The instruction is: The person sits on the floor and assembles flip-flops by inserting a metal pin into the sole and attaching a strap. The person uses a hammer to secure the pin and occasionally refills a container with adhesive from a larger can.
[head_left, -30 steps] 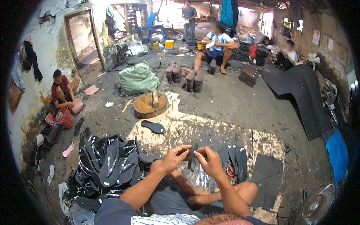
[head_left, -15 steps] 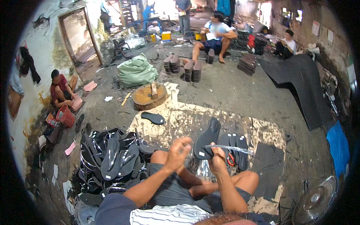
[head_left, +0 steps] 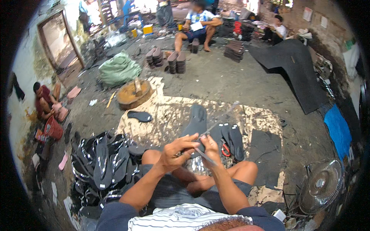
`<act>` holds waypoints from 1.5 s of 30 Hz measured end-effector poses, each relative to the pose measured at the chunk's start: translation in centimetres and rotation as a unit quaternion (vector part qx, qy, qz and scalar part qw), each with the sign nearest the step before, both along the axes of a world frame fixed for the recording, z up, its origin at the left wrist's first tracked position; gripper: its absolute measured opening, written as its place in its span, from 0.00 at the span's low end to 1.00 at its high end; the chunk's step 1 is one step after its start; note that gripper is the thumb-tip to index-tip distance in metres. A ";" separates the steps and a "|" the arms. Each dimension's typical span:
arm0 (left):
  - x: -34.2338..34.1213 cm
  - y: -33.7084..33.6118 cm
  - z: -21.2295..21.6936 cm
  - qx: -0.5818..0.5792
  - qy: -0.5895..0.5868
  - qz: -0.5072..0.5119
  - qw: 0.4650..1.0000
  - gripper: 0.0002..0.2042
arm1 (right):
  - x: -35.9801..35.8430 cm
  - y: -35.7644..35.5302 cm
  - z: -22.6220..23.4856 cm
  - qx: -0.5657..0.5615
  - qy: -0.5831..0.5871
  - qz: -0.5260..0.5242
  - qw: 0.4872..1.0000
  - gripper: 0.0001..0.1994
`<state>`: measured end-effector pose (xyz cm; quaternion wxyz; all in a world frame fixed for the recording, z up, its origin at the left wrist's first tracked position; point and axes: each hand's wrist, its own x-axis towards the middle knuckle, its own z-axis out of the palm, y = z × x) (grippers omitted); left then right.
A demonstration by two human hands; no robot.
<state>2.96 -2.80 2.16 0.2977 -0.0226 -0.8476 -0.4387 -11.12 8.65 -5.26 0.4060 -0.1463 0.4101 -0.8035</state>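
Note:
My left hand and my right hand meet above my crossed legs, fingers closed on a thin clear strap. One end of the strap slants up to the far right; another piece hangs below the right hand. Directly beyond my fingers stands a dark sandal sole. Its lower end is hidden behind my hands, and I cannot tell whether the right hand also grips it. To the right lie several dark soles with white labels, beside a red-handled tool.
Finished-looking black sandals are heaped at my left. A single sole lies on the stained cardboard, near a round wooden block. A fan stands at the right. Other people sit farther off, near stacked soles.
My left hand, open and apart before, has come right to meet the right hand at the strap. The strap has swung from level to slanting. The whole view has shifted somewhat.

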 end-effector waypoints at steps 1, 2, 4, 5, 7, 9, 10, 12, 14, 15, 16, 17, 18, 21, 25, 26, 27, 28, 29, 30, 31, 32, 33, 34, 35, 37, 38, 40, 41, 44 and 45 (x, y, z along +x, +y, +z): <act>0.0 -0.1 1.0 -0.048 -0.019 -0.028 0.998 0.13 | 0.0 0.1 -0.2 0.009 0.013 -0.003 1.000 0.17; -0.1 -0.3 1.2 -0.127 -0.024 -0.046 0.991 0.14 | 0.0 -0.4 -0.9 0.000 0.027 -0.020 0.999 0.17; 0.3 -0.7 -0.3 -0.043 -0.043 -0.028 0.998 0.15 | 0.5 -1.0 -1.7 0.027 0.039 -0.030 0.998 0.19; 0.6 -0.9 -1.0 -0.001 -0.053 -0.018 0.998 0.16 | 0.7 -1.5 -1.8 0.060 0.040 -0.040 0.997 0.21; 0.4 -0.8 -1.4 0.271 0.061 0.040 0.960 0.23 | 0.3 -1.4 0.2 0.037 0.077 -0.009 0.996 0.25; -0.4 -2.3 -1.3 0.509 0.142 0.074 0.845 0.22 | -2.1 -1.9 -3.6 0.083 0.191 -0.050 0.977 0.28; -0.6 -3.6 -1.4 0.563 0.143 0.115 0.806 0.22 | -2.0 -1.6 -2.5 0.081 0.202 0.000 0.976 0.27; -1.2 -4.8 -1.1 0.630 0.124 0.127 0.756 0.21 | -2.7 -1.7 1.3 0.064 0.232 0.113 0.964 0.26; -2.3 -5.2 -1.8 0.643 0.063 0.049 0.762 0.17 | -2.3 -1.7 2.6 0.057 0.245 0.186 0.950 0.23; -2.9 -5.6 -1.8 0.620 0.041 -0.006 0.784 0.15 | -2.5 -1.9 3.2 0.060 0.253 0.192 0.946 0.22; -3.1 -6.0 -1.8 0.607 0.066 -0.001 0.792 0.14 | -2.4 -2.1 3.4 0.063 0.260 0.198 0.943 0.20; -3.2 -6.3 -1.7 0.594 0.090 0.004 0.799 0.13 | -2.1 -1.6 2.9 0.075 0.258 0.113 0.957 0.19; -3.3 -7.1 -1.3 0.582 0.120 0.011 0.804 0.12 | -2.0 -0.7 2.6 0.085 0.258 0.024 0.962 0.18; -3.2 -9.5 -1.4 0.585 0.186 0.070 0.786 0.11 | 0.5 1.6 1.6 0.024 0.271 -0.166 0.948 0.16; -3.9 -8.3 -3.6 0.591 0.173 0.101 0.782 0.12 | 0.9 1.0 4.9 -0.021 0.514 -0.309 0.800 0.17; -3.8 -7.2 -3.8 0.603 0.150 0.093 0.778 0.13 | 0.2 0.3 5.3 0.003 0.500 -0.347 0.793 0.17; -3.5 -6.1 -3.7 0.613 0.128 0.085 0.775 0.13 | -0.5 -0.1 5.6 0.074 0.371 -0.328 0.866 0.19; -3.5 -4.9 -3.9 0.576 0.132 0.058 0.805 0.13 | -1.5 -0.7 5.5 0.077 0.338 -0.293 0.891 0.17; -3.2 -3.7 -3.8 0.568 0.104 0.061 0.814 0.13 | -2.1 -1.0 5.3 0.080 0.305 -0.257 0.913 0.15; -2.8 -2.5 -3.2 0.560 0.076 0.066 0.822 0.13 | -1.8 -1.0 5.6 0.088 0.346 -0.204 0.912 0.12; -2.5 -1.3 -2.8 0.553 0.048 0.072 0.829 0.13 | -1.2 -0.9 5.8 0.098 0.383 -0.149 0.906 0.10; -2.5 -0.5 -2.1 0.543 0.037 0.081 0.835 0.06 | -0.8 -0.6 6.4 0.148 0.430 -0.113 0.884 0.10; -2.3 -0.3 -2.2 0.520 0.023 0.084 0.850 0.06 | -0.4 -0.1 7.2 0.166 0.468 -0.104 0.862 0.10; -2.0 -0.3 -2.2 0.496 0.010 0.086 0.864 0.05 | -0.2 -0.1 7.3 0.171 0.479 -0.100 0.855 0.08; -1.8 -0.1 -2.2 0.472 -0.004 0.089 0.877 0.05 | -0.1 0.0 7.4 0.176 0.490 -0.097 0.848 0.07; -1.8 0.1 -2.2 0.454 0.003 0.082 0.887 0.07 | -0.1 -0.1 7.3 0.174 0.516 -0.122 0.830 0.06; -1.6 0.0 -2.1 0.449 -0.004 0.076 0.890 0.08 | -0.1 -0.2 7.4 0.172 0.529 -0.135 0.820 0.06; -1.1 -0.1 -2.1 0.436 -0.027 0.072 0.897 0.10 | 0.3 -0.4 7.4 0.160 0.556 -0.146 0.802 0.07; -0.9 -0.1 -1.9 0.428 -0.043 0.074 0.900 0.11 | 0.4 -0.5 7.4 0.154 0.570 -0.152 0.793 0.08; -0.7 0.6 -0.7 0.395 -0.078 0.096 0.910 0.12 | 0.5 -0.4 7.4 0.181 0.564 -0.146 0.792 0.07; -0.7 0.9 -0.4 0.381 -0.089 0.107 0.914 0.12 | 0.6 -0.3 7.4 0.197 0.558 -0.138 0.794 0.07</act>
